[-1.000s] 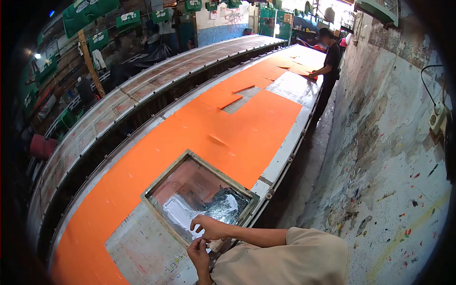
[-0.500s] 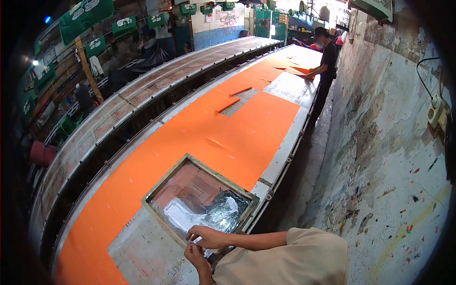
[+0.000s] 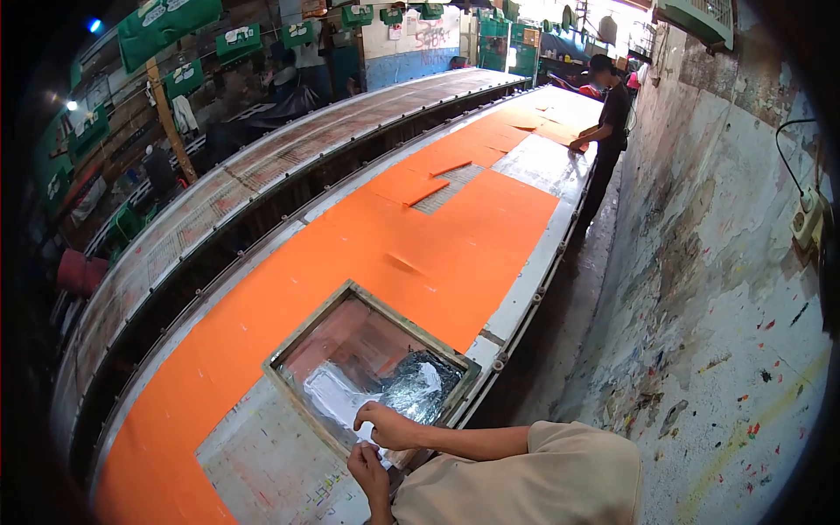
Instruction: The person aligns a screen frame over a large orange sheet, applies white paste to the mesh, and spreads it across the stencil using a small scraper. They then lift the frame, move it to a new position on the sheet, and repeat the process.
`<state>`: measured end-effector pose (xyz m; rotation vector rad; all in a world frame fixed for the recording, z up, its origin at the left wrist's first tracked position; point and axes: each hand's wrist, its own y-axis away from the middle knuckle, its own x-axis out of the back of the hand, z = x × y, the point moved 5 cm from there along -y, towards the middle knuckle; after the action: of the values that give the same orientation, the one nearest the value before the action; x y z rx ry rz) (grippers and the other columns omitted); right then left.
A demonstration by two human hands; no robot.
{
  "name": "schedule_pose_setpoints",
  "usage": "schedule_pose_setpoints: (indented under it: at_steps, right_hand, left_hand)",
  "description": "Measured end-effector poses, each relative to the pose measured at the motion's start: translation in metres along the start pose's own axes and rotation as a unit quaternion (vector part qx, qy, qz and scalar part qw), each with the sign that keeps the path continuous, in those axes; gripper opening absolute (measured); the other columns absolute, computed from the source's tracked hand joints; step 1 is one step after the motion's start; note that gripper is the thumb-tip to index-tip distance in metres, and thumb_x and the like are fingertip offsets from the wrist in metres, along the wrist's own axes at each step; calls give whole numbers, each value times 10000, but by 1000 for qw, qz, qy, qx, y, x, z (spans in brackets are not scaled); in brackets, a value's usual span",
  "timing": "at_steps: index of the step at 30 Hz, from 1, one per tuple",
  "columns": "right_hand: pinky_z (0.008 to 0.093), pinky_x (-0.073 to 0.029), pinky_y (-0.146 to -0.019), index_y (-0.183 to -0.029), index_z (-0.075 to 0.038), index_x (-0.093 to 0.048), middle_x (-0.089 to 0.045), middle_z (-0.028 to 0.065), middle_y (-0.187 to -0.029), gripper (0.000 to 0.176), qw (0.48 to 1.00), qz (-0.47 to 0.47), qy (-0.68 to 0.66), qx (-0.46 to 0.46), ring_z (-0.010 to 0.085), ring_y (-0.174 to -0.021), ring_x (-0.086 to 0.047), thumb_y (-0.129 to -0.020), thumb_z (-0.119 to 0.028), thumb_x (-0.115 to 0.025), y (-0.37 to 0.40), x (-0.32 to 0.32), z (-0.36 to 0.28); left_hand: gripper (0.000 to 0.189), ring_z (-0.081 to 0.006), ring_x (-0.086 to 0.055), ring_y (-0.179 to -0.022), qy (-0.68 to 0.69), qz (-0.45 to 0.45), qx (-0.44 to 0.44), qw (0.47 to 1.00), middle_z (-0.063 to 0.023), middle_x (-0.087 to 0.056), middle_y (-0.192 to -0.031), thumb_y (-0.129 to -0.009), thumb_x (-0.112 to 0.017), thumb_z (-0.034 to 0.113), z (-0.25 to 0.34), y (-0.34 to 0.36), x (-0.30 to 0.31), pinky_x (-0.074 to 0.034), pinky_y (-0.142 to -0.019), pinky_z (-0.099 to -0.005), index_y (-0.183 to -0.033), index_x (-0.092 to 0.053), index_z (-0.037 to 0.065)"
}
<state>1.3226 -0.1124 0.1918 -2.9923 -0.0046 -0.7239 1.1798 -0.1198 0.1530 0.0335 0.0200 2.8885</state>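
Note:
My right hand (image 3: 391,427) reaches over the near edge of a wooden-framed printing screen (image 3: 308,325), its fingers curled downward and drawn together. Just below it, my left hand (image 3: 369,468) is closed in a pinch near the screen's lower corner. A small pale bit shows around the fingertips, and I cannot tell what it is. Inside the frame, white ink (image 3: 331,391) lies on the mesh, beside a crumpled shiny film (image 3: 420,385). The screen rests at the border of orange fabric panels (image 3: 350,249) laid along the long table.
A person in dark clothes (image 3: 608,118) leans over the table's far end. A second long printing table (image 3: 219,188) runs parallel on the left. Green printed pieces (image 3: 238,42) hang above it. A stained wall (image 3: 700,262) with a socket (image 3: 807,219) stands on the right.
My right hand has lifted slightly away from my left, opening a small gap between the fingertips. The far person's hands have shifted on the table, and the view has moved a little.

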Motion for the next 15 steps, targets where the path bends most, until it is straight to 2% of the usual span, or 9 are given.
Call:
schedule_pose_setpoints:
  at_steps: [3,5,9,11,12,14,15]
  right_hand:
    - [400,-498,-974,-1119,-31,-651,-522,170,-1303,399,999,-20,-32,-25,364,-1188,-561,-745,104,-625,4,2,-3]
    - [405,-508,-956,-1134,-37,-645,-500,174,-1327,414,1000,-12,-8,-18,366,-1188,-561,-743,97,-644,5,4,-3]
    - [408,-515,-937,-1169,-44,-625,-492,173,-1335,455,1000,-8,14,-11,366,-1172,-573,-736,89,-666,6,6,-7]
    - [422,-520,-945,-1208,-47,-593,-470,185,-1376,503,998,-52,19,-8,388,-1173,-586,-732,89,-680,7,2,-10]
    - [422,-520,-945,-1208,-47,-593,-470,185,-1376,503,998,-52,18,-7,388,-1173,-586,-732,89,-680,6,0,-8]
    - [451,-526,-952,-1234,-45,-562,-438,201,-1424,526,991,-101,80,44,417,-1161,-605,-740,75,-700,6,-8,-5]
    - [451,-526,-952,-1234,-45,-562,-438,201,-1424,526,991,-102,79,44,417,-1161,-605,-740,75,-700,6,-7,-8]
  left_hand:
    - [267,-112,-531,-624,-58,-18,22,998,-53,-604,-705,-1006,-579,144,2,1,-2,-422,-585,-284,-812,-612,-36]
    - [224,-134,-596,-652,-75,9,-27,997,-98,-687,-760,-976,-623,121,11,2,-1,-470,-619,-299,-881,-687,-71]
    - [201,-161,-648,-685,-157,7,-23,987,-141,-724,-789,-936,-669,105,16,4,1,-507,-653,-330,-953,-726,-87]
    - [182,-230,-677,-679,-157,-2,-28,987,-169,-719,-768,-907,-672,85,17,4,-1,-518,-666,-379,-954,-733,-80]
    - [182,-230,-677,-679,-158,-1,-29,987,-169,-719,-768,-907,-672,85,18,4,0,-518,-666,-379,-954,-733,-80]
    - [163,-334,-704,-717,-238,-29,-85,967,-218,-723,-818,-893,-637,48,24,5,-4,-529,-696,-417,-959,-735,-66]
    - [163,-334,-704,-717,-238,-28,-83,967,-218,-723,-818,-893,-637,48,22,5,-2,-529,-696,-417,-959,-735,-66]
